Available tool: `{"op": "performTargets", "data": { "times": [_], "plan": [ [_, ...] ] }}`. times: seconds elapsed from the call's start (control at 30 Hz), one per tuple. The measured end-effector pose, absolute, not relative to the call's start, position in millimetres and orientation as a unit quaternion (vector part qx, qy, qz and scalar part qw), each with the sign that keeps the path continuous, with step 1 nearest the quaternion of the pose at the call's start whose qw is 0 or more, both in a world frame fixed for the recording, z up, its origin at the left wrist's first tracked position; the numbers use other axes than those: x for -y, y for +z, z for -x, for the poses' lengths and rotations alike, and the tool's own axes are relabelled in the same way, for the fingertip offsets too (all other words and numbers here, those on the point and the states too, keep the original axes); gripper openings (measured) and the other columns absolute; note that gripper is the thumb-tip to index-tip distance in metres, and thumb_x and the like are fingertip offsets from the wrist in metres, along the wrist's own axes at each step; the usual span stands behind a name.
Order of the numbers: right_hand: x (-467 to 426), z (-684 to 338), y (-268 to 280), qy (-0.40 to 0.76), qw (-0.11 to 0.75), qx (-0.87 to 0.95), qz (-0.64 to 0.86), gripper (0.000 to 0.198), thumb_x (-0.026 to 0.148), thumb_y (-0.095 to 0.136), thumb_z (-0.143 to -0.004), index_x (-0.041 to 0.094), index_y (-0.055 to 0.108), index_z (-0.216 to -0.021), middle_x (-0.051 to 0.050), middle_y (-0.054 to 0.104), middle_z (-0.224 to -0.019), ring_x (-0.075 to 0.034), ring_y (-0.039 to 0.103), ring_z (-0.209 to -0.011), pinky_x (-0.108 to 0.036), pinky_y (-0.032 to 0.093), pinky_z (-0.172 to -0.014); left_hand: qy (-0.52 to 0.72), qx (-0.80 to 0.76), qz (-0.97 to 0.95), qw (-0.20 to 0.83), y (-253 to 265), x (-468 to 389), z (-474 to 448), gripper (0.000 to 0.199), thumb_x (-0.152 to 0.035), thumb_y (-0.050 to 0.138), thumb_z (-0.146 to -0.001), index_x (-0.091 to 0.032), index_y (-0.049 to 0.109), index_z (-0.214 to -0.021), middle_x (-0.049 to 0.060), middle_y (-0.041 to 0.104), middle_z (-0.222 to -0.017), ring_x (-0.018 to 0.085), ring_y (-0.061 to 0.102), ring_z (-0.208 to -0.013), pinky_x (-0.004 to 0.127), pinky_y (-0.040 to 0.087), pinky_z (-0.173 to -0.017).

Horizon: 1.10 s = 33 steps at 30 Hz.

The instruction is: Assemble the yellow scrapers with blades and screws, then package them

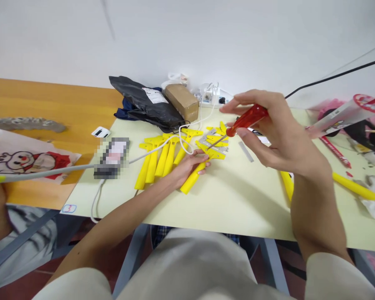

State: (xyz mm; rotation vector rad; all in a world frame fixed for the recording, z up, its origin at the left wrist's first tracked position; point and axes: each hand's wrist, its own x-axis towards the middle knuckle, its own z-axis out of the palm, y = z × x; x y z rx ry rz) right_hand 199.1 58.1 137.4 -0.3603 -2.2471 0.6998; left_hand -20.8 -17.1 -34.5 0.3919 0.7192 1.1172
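Observation:
My left hand (192,163) is closed around a yellow plastic scraper (190,183), its wide head pointing away from me and its handle towards me. In my right hand (281,129) is a screwdriver (251,118) with a red see-through handle, the butt towards my palm and some fingers stretched out. Its metal shaft slants down to the scraper's head; whether the tip sits in a screw is too small to tell. Left of my left hand lie several yellow scrapers (161,160) side by side. Beyond it are loose yellow head pieces (218,138) and a metal blade (246,151).
A black plastic parcel (146,104), a cardboard box (183,102) and a power strip (210,98) stand by the wall. A white cable (156,154) crosses the scrapers from a blurred device (112,156). At right are a clear cup (350,114) and a yellow handle (356,186).

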Motion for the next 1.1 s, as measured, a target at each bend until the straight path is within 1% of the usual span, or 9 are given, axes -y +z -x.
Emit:
{"op": "performTargets", "data": {
  "times": [0.17,0.3,0.37,0.5,0.67,0.83,0.9,1.0,1.1],
  "plan": [
    [-60.5,-197.8,136.8,0.206,0.436,0.864,0.148,0.070,0.030,0.098,-0.084,0.052,0.073,-0.146,0.001,0.080,-0.121,-0.032,0.082,-0.100,-0.049,0.075,-0.085,0.510,-0.320,-0.182,0.777,-32.9,18.5,20.7,0.048,-0.018,0.097,-0.082,-0.020,0.060,-0.112,0.002,0.068,-0.094,0.013,0.069,-0.075,0.018,0.044,-0.048],
    [-59.4,-198.7,138.9,0.258,0.387,0.875,0.134,0.074,0.026,0.089,-0.092,0.050,0.063,-0.157,0.000,0.070,-0.144,-0.032,0.077,-0.122,-0.047,0.075,-0.095,0.517,-0.336,-0.177,0.767,-31.7,19.6,20.8,0.047,-0.018,0.097,-0.082,-0.021,0.059,-0.109,0.001,0.067,-0.093,0.012,0.069,-0.075,0.018,0.043,-0.047],
    [-59.5,-200.2,138.3,0.265,0.386,0.874,0.132,0.071,0.023,0.082,-0.098,0.049,0.060,-0.160,-0.001,0.067,-0.146,-0.029,0.078,-0.119,-0.045,0.074,-0.095,0.511,-0.346,-0.183,0.765,-31.4,20.0,20.5,0.048,-0.019,0.097,-0.082,-0.022,0.058,-0.109,0.000,0.067,-0.091,0.013,0.069,-0.073,0.018,0.042,-0.047],
    [-61.2,-202.0,138.1,0.185,0.425,0.874,0.147,0.063,0.026,0.086,-0.097,0.047,0.063,-0.152,-0.001,0.072,-0.128,-0.026,0.079,-0.095,-0.046,0.075,-0.089,0.489,-0.360,-0.196,0.770,-30.2,21.5,19.2,0.052,-0.024,0.098,-0.083,-0.023,0.057,-0.114,0.000,0.068,-0.090,0.012,0.066,-0.068,0.019,0.043,-0.048],
    [-62.2,-204.0,139.8,0.253,0.334,0.894,0.159,0.059,0.024,0.069,-0.110,0.041,0.051,-0.164,-0.010,0.067,-0.146,-0.030,0.077,-0.117,-0.051,0.074,-0.098,0.508,-0.366,-0.161,0.763,-28.9,21.9,18.1,0.052,-0.023,0.099,-0.083,-0.022,0.056,-0.112,0.002,0.068,-0.094,0.012,0.067,-0.072,0.017,0.040,-0.047],
    [-66.5,-202.7,132.3,0.218,0.396,0.883,0.127,0.061,0.027,0.085,-0.101,0.037,0.062,-0.157,-0.004,0.077,-0.112,-0.027,0.078,-0.093,-0.047,0.075,-0.082,0.492,-0.354,-0.165,0.778,-28.3,23.4,18.1,0.050,-0.024,0.098,-0.085,-0.020,0.058,-0.116,0.001,0.067,-0.090,0.011,0.064,-0.069,0.017,0.041,-0.046],
    [-65.0,-200.1,132.8,0.227,0.395,0.881,0.128,0.064,0.023,0.085,-0.101,0.035,0.061,-0.158,-0.006,0.077,-0.121,-0.026,0.078,-0.095,-0.045,0.075,-0.083,0.488,-0.352,-0.165,0.782,-26.7,23.7,18.4,0.049,-0.025,0.098,-0.086,-0.018,0.059,-0.116,0.002,0.067,-0.091,0.010,0.063,-0.068,0.018,0.043,-0.048],
    [-60.3,-197.1,135.5,0.284,0.356,0.881,0.132,0.066,0.015,0.071,-0.106,0.033,0.052,-0.167,-0.011,0.070,-0.147,-0.028,0.078,-0.118,-0.045,0.074,-0.095,0.495,-0.356,-0.151,0.778,-23.4,23.0,18.8,0.051,-0.026,0.100,-0.082,-0.017,0.061,-0.113,0.003,0.067,-0.096,0.011,0.064,-0.071,0.018,0.044,-0.049],
    [-58.7,-196.5,133.3,0.275,0.365,0.879,0.138,0.065,0.016,0.071,-0.109,0.034,0.053,-0.169,-0.008,0.077,-0.137,-0.025,0.081,-0.111,-0.042,0.073,-0.098,0.498,-0.355,-0.154,0.776,-22.6,22.3,18.5,0.053,-0.027,0.102,-0.080,-0.018,0.059,-0.111,0.003,0.067,-0.096,0.011,0.065,-0.072,0.018,0.041,-0.047]
  ]
}}
